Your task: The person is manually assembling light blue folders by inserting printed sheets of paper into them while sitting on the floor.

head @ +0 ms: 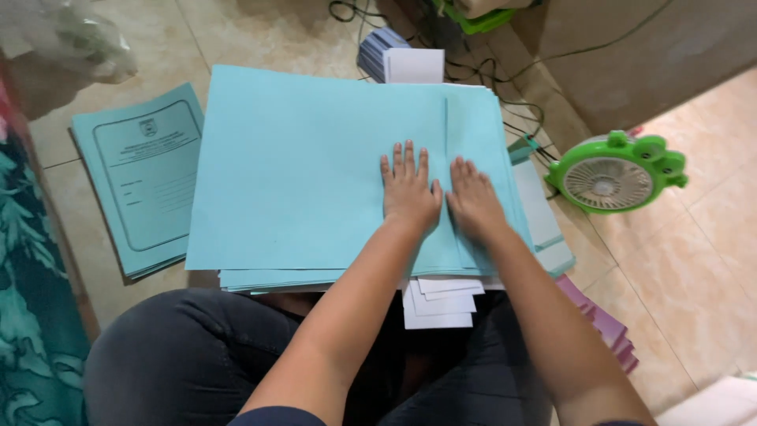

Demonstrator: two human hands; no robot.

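Both hands flat and open, palms down, side by side, gripping nothing. Left hand (409,189) pressed on big light-blue sheet (315,170), right hand (475,201) just beside, on folded flap near sheet's right edge. Sheet lay on top of blue paper stack (268,278) on floor, just in front of knees, w/ white papers (438,304) sticking out at near side. Printed blue covers (142,181) lay at left, green fan (616,175) at right. Judged best: keep edges aligned, press crease firmly w/ flat fingers, slide slowly, not crooked.
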